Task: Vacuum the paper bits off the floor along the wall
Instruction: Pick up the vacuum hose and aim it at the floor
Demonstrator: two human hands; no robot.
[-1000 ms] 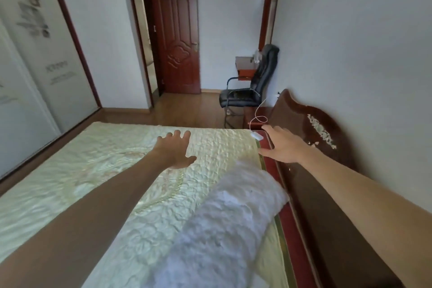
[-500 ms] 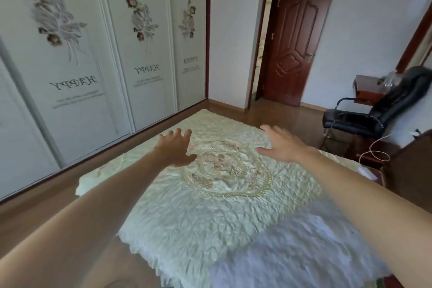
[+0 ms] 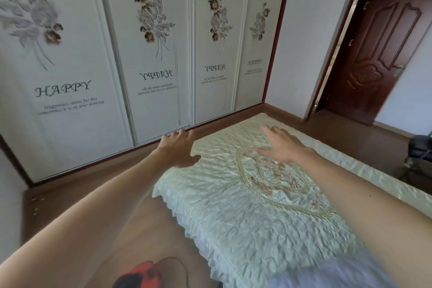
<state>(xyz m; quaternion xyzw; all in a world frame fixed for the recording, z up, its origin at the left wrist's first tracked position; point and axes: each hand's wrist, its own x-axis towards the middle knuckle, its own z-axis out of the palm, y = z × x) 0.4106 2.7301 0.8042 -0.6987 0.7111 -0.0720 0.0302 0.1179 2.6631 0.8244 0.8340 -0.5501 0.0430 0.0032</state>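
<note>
Bedroom floor (image 3: 93, 175): paper bits (image 3: 37, 199) by the wardrobe (image 3: 152, 65); left grip (image 3: 178, 149) and right grip (image 3: 282, 145) splayed, empty.

Left hand (image 3: 178, 147), right hand (image 3: 282, 145) outstretched above bed (image 3: 245, 213)

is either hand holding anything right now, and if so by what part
Nothing is held: the left hand and the right hand both reach forward empty, fingers spread.

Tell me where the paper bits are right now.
Head view, far left: a few pale specks, likely the paper bits, lie on the wooden floor near the corner below the wardrobe, well left of the bed.
</note>
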